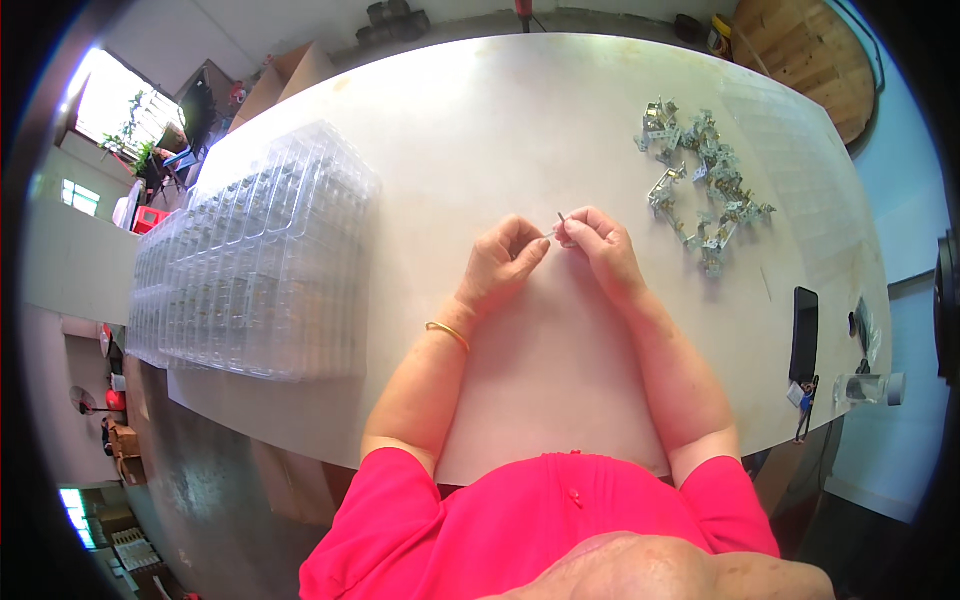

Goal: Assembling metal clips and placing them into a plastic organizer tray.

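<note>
Over the middle of the table, my left hand [497,265] and my right hand [606,252] are close together, each closed in a pinch. Between the fingertips shows a small thin metal piece [561,217], its dark end sticking up from the right fingers. A pale sliver [548,235] reaches out of the left fingertips; whether it is the same piece I cannot tell. To the right of my hands lies a loose cluster of small metal bracket-like parts [715,190], silvery with brass-coloured bits.
Tall stacks of clear plastic trays [270,270] holding small parts stand at the left. Toward the right edge are a black phone [804,333], a small cutting tool [806,405] and a transparent bottle [868,388] on its side. The pale table [480,110] has a curved-looking edge.
</note>
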Action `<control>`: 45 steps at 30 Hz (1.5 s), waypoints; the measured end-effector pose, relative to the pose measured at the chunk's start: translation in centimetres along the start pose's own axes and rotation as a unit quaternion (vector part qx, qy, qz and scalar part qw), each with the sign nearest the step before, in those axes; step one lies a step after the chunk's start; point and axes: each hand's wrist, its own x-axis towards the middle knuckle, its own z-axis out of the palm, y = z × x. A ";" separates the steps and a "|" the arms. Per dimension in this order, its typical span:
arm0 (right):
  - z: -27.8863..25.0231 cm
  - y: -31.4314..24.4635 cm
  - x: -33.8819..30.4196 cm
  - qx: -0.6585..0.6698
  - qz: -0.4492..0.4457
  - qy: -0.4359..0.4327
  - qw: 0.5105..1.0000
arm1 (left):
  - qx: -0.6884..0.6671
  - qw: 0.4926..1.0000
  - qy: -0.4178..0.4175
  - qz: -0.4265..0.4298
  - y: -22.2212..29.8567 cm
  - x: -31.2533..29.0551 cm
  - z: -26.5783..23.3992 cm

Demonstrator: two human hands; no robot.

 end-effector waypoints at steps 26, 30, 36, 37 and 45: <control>0.7 -0.2 -0.6 0.019 -0.136 -0.014 0.990 | -0.255 0.952 -0.059 -0.160 0.7 1.1 -1.8; 0.8 -0.2 -0.2 0.235 -0.034 0.042 0.970 | -0.420 0.903 -0.048 -0.077 -0.3 1.2 -2.3; 0.1 0.2 0.2 0.340 0.032 0.046 0.939 | -0.272 0.962 0.012 0.001 -0.4 1.1 -1.1; 0.3 0.1 0.1 0.341 0.035 0.046 0.938 | -0.272 0.962 0.006 0.017 -0.4 1.1 -1.0; 0.9 0.0 -0.1 0.314 0.074 0.000 0.947 | -0.317 0.948 0.021 0.006 -0.8 1.2 -1.4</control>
